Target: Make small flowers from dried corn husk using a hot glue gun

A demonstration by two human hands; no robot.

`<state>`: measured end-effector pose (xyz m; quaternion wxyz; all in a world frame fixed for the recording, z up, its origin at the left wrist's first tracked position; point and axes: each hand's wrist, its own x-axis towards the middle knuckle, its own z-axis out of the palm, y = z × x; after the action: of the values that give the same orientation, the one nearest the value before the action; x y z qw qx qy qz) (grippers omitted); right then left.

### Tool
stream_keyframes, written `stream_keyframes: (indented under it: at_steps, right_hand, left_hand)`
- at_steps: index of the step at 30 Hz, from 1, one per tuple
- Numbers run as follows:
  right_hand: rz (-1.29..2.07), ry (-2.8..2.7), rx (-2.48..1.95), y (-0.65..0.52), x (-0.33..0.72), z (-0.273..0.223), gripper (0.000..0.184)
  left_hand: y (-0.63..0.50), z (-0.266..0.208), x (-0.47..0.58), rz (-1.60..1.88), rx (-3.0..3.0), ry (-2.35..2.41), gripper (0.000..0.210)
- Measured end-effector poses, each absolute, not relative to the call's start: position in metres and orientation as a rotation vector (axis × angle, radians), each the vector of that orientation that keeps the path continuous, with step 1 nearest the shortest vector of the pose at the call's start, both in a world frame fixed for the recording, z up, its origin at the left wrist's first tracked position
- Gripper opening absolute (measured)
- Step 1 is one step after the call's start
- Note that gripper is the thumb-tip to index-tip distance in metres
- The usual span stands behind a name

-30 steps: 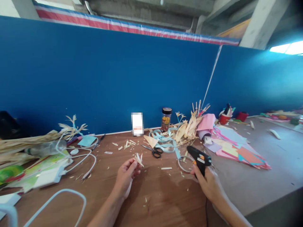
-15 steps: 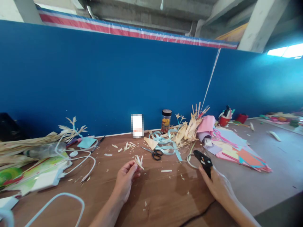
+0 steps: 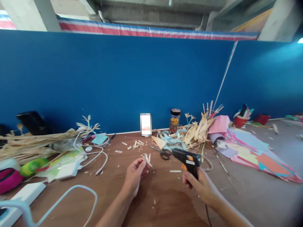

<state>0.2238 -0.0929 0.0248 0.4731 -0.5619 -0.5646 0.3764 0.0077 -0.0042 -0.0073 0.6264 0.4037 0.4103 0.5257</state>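
Pinched in the fingers of my left hand is a small flower of dried corn husk, its pale petals pointing up. My right hand is wrapped round the grip of a black glue gun with an orange trigger. The gun's nozzle points left, toward the husk flower but apart from it. Black-handled scissors lie just beyond, between my two hands. Pale husk scraps are scattered behind the flower, and a white strip lies near the gun.
Light blue ribbon, a lidded jar and a husk bundle stand along the blue partition. Coloured paper spreads at right. White cables, a power strip and long husks crowd the left.
My right hand has raised the glue gun and swung it left, nozzle now toward the flower. The left hand still holds the flower. The whole view has shifted leftward.
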Motion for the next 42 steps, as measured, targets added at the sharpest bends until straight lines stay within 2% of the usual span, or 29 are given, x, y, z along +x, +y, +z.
stream_keyframes:
  at_steps: [3,7,21,42]
  right_hand:
    - [1.181,-1.340,-1.122,-0.075,0.197,0.023,0.038]
    - [1.276,-1.279,-1.069,-0.062,0.183,0.006,0.041]
    - [1.168,-1.530,-1.191,-0.071,0.182,-0.007,0.042]
    - [1.144,-1.527,-1.229,-0.072,0.181,-0.009,0.042]
  left_hand:
    - [-0.002,-0.007,0.005,1.233,0.991,0.969,0.024]
    - [0.000,-0.006,0.002,1.256,1.036,0.986,0.025]
    - [-0.003,-0.002,0.006,1.303,1.129,0.982,0.022]
    - [-0.004,-0.004,0.006,1.362,1.182,0.954,0.018]
